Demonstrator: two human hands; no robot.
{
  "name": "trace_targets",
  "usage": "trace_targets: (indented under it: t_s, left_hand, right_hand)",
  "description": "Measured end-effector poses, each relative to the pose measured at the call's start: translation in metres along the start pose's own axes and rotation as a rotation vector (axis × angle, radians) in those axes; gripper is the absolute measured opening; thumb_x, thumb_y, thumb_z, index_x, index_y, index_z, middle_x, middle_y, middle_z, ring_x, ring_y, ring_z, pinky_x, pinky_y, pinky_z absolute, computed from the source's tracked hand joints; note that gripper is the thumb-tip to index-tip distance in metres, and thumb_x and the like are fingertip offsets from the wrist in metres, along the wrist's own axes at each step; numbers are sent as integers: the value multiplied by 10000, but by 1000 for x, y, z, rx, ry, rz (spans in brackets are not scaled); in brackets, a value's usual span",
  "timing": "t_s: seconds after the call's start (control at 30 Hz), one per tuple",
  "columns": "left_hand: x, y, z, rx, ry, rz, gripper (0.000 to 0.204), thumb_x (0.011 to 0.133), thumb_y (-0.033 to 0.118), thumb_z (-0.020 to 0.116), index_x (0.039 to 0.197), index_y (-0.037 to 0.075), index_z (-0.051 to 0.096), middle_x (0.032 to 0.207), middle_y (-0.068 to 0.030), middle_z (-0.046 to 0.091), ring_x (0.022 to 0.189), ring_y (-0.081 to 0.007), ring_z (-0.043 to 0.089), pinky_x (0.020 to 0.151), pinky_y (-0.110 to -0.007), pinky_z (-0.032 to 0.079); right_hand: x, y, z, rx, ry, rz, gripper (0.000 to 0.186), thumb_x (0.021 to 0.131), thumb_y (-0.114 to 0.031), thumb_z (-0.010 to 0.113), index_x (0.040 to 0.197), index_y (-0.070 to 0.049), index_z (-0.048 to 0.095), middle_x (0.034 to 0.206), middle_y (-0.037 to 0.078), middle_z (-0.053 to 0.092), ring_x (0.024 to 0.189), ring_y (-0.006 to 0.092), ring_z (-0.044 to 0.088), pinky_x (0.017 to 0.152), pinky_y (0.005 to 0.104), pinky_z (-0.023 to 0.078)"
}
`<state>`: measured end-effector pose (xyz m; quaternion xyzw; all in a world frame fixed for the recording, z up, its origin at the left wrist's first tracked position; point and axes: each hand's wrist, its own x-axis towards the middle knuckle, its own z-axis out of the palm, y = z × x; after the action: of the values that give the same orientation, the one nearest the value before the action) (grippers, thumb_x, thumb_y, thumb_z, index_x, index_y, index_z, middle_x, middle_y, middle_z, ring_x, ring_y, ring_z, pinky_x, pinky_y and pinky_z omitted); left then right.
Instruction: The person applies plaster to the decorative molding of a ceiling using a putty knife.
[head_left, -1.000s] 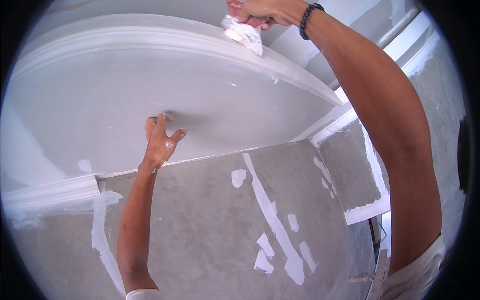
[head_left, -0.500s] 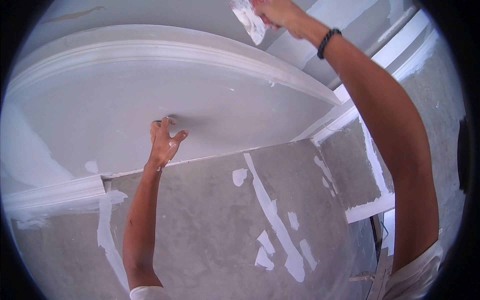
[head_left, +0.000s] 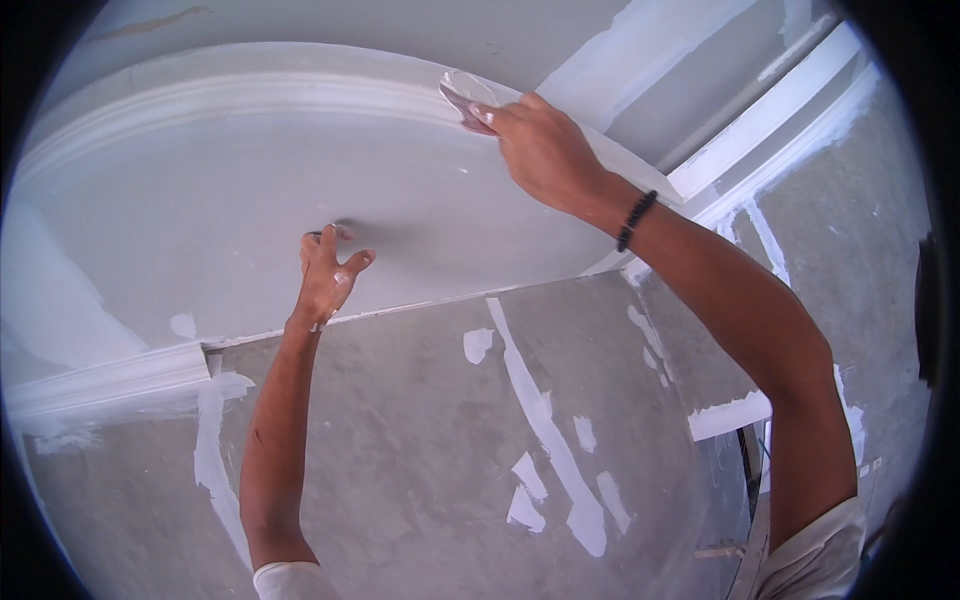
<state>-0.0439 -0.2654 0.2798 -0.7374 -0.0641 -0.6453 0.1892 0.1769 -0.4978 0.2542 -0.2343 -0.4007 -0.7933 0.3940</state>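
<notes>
My right hand (head_left: 548, 150), raised high with a dark beaded bracelet on its wrist, is closed around a putty knife (head_left: 463, 108). White filler coats the blade, which lies at the curved white moulding (head_left: 290, 92) along the edge of the ceiling panel; the handle is mostly hidden in my grip. To the left, my left hand (head_left: 328, 280) reaches up against the grey ceiling panel (head_left: 200, 190). Its thumb stands apart from the partly bent fingers, and it holds nothing that I can see. Smears of white filler mark its fingers and wrist.
Below the panel rises a bare grey wall (head_left: 400, 430) with white filler patches and a long filler streak (head_left: 545, 430). A length of white cornice (head_left: 110, 380) ends at the left. Another white cornice (head_left: 770, 125) runs at the upper right.
My right hand has come down and left with the putty knife, from the upper ceiling to the curved moulding. My left hand has stayed nearly in place.
</notes>
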Motion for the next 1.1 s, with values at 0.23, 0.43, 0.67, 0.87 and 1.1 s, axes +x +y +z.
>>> trace_targets:
  t_s: [0.23, 0.43, 0.67, 0.87, 1.1]
  left_hand:
    - [2, 10, -17, -50, 186, 154, 338, 812, 241, 640, 1031, 10, 528, 981, -203, 468, 922, -324, 450, 825, -434, 393]
    - [6, 14, -58, 9, 454, 235, 382, 803, 283, 625, 1029, -8, 527, 992, -217, 474, 959, -342, 435, 842, -446, 388]
    - [1, 19, -62, -10, 348, 150, 441, 807, 351, 624, 1073, 15, 524, 1021, -166, 441, 988, -291, 377, 865, -409, 373]
    - [2, 24, -63, -75, 312, 107, 427, 815, 356, 619, 1079, 33, 528, 1030, -152, 433, 969, -275, 387, 872, -406, 367]
    - [0, 24, -74, -159, 213, 36, 448, 813, 343, 639, 1115, 30, 529, 1103, -208, 417, 1095, -353, 372, 946, -439, 358]
  right_hand:
    - [31, 86, -45, 80, -176, 633, 289, 888, -231, 554, 882, 51, 615, 652, 157, 576, 608, 256, 544, 606, 362, 442]
    - [92, 91, -14, 215, -572, 769, 166, 811, -172, 601, 795, -8, 580, 626, 28, 488, 550, 117, 430, 478, 273, 321]
    - [140, 33, -33, 478, -612, 777, 253, 857, -163, 612, 623, -103, 536, 591, -23, 456, 526, 114, 413, 482, 296, 318]
    - [160, 8, -49, 648, -634, 706, 156, 835, -73, 588, 699, -115, 524, 594, -45, 439, 522, 88, 405, 466, 269, 302]
    - [155, -2, -76, 981, -384, 674, 101, 903, -75, 522, 819, -104, 477, 606, -54, 400, 518, 76, 383, 459, 253, 313]
